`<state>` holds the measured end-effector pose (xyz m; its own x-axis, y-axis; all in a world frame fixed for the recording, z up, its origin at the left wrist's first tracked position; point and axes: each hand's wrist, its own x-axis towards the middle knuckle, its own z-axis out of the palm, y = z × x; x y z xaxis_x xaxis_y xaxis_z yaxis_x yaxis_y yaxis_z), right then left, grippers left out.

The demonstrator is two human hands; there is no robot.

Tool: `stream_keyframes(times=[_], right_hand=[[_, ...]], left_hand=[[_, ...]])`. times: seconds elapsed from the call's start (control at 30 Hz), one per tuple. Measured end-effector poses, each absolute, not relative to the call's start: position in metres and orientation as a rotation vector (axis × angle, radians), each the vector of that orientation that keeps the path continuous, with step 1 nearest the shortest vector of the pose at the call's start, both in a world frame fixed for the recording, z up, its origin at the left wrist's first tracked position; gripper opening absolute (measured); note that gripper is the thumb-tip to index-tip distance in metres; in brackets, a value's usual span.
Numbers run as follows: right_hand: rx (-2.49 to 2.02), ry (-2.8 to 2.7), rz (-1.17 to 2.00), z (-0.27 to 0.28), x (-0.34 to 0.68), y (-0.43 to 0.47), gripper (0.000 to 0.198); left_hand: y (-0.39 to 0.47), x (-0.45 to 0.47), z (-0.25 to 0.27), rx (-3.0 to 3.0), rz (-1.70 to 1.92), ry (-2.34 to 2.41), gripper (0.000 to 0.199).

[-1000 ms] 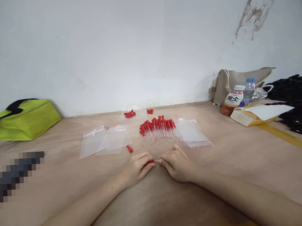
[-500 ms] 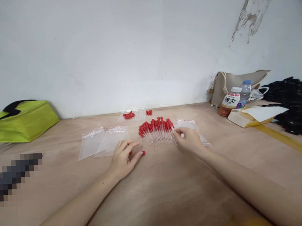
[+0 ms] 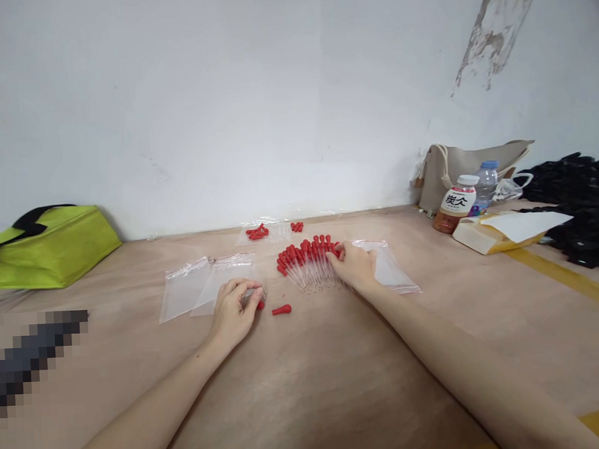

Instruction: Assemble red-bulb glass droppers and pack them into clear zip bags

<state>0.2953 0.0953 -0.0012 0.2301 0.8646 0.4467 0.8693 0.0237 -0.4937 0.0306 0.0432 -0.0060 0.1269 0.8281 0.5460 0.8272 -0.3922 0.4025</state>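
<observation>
A fan of red-bulbed droppers [image 3: 308, 260] with clear tubes lies on the tabletop. At its right end my right hand [image 3: 353, 263] is closed, thumb and finger pinching around a dropper by its red bulb. To the left of the fan, my left hand [image 3: 236, 310] is closed, thumb against the forefinger. A small clear glint shows at its fingertips, but what it pinches I cannot make out. Part of a red bulb [image 3: 260, 305] shows beside that thumb. One loose red rubber bulb [image 3: 282, 309] lies just right of the hand.
Clear zip bags [image 3: 183, 289] lie at the left, another zip bag [image 3: 391, 270] at the right. Behind are loose red bulbs [image 3: 257, 232] and glass tubes [image 3: 280, 230]. A green bag [image 3: 57, 245], a drink bottle [image 3: 456, 204] and a black heap [image 3: 576, 206] stand farther out.
My left hand has drawn back to the left and its fingers have closed, leaving the loose red bulb fully visible. My right hand has moved slightly left and up along the fan's end.
</observation>
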Motion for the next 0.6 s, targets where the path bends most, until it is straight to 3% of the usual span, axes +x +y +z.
stream_keyframes(times=[0.27,0.6], right_hand=[[-1.149,-2.171,0.069,0.001,0.251,0.055,0.015],[-0.926,-2.361,0.01,-0.01,0.23,0.043,0.02]], left_hand=[[0.067,0.017,0.006,2.018,0.874,2.288,0.029],[0.082,0.024,0.016,2.121,0.629,2.358,0.032]])
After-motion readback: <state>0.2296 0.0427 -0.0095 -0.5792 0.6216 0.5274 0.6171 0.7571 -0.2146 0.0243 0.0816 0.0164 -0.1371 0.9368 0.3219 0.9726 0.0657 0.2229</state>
